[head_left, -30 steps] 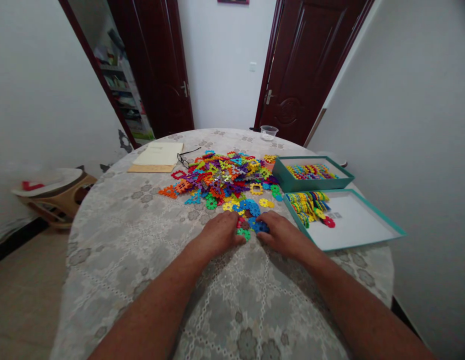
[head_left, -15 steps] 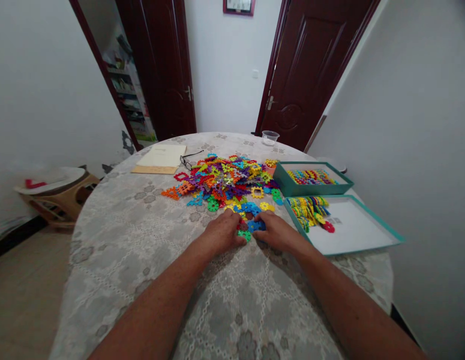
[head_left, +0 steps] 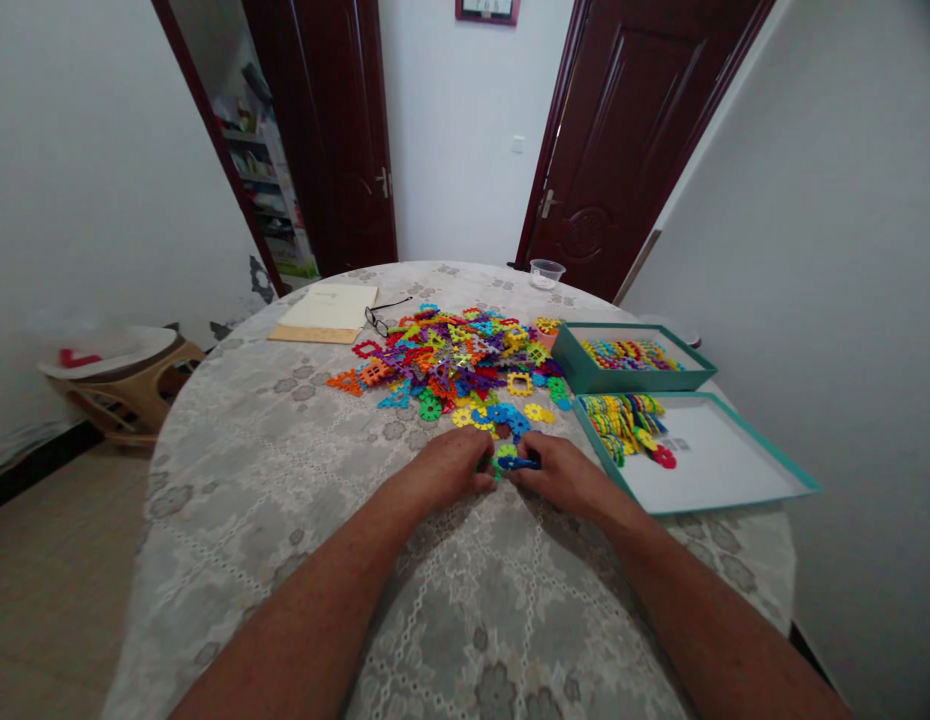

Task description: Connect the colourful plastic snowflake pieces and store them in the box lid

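I look forward and down past two bare forearms at a round tabletop (head_left: 285, 470) covered in a grey and white floral cloth. My two hands meet near the middle, close to each other. The right hand (head_left: 559, 466) has its grip closed on a dark blue disc (head_left: 514, 463), pinched between thumb and fingers and seen nearly edge-on. The left hand (head_left: 456, 463) curls in from the other side, its fingertips beside a few green pieces (head_left: 498, 467); I cannot tell whether its grip has hold of one, because the fingers hide the contact. The dark blue disc sits in the gap between the hands, in front of the green pieces.

Just beyond the fingers lie flat blue discs (head_left: 502, 411), with yellow discs (head_left: 469, 416) to their left. Behind these rises a broad heap of notched plastic pieces (head_left: 450, 350) in red, orange, purple, yellow and blue, with a yellow square frame (head_left: 520, 384) at its near right edge.

To the right stands a teal box (head_left: 622, 381) packed with rows of coloured pieces. In front of it lies a shallow white tray (head_left: 735, 450) with a teal rim, holding stacked discs (head_left: 622, 420) and one red disc (head_left: 664, 456). Beyond the heap, at the left, are black-framed glasses (head_left: 376, 321) beside cream paper (head_left: 326, 306). A clear bowl (head_left: 547, 274) stands at the far edge.
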The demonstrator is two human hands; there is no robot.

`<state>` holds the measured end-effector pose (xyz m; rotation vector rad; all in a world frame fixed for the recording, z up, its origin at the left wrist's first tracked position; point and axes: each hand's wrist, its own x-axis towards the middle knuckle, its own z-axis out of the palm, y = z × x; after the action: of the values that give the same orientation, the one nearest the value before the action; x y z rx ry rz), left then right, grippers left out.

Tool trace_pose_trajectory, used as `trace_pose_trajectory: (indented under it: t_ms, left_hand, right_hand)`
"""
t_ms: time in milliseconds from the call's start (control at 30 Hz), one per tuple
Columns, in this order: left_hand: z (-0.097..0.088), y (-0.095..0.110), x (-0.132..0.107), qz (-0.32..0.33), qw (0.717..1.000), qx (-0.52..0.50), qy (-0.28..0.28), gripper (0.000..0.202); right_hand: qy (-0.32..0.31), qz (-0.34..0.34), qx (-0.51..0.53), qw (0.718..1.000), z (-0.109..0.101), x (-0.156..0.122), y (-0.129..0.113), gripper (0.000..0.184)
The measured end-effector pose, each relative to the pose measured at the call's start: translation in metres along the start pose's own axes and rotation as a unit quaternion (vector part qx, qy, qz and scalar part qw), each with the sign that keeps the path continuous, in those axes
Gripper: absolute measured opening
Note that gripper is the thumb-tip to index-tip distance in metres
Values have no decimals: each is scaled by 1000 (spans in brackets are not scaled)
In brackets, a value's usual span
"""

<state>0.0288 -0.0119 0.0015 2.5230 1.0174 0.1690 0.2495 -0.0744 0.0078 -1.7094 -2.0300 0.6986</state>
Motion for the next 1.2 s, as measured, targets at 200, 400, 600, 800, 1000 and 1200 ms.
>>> trace_pose_trajectory:
  t_ms: [200, 400, 600, 800, 1000, 1200]
  left_hand:
    - [-3, -5, -3, 9, 999, -40, 24, 33]
    - [-14, -5, -8, 11, 998, -55, -1, 39]
    - [-7, 8, -5, 28, 1000, 14, -1, 27]
    - [-5, 14, -5, 16, 999, 37, -5, 25]
    - [-8, 16, -6, -1, 999, 33, -13, 15]
    - [-8, 17, -8, -14, 999, 33, 3, 19]
  right_hand:
    - [16, -5, 54, 998, -11, -2, 6, 10]
    - [-4, -7, 36, 999, -21, -6, 11, 13]
    - [6, 38, 13, 999, -27, -5, 14, 11]
    - [1, 74, 3, 997, -32, -10, 17, 36]
    - [-26, 86, -81, 993, -37, -12, 23, 17]
    - [12, 80, -137, 987, -31, -10, 32, 20]
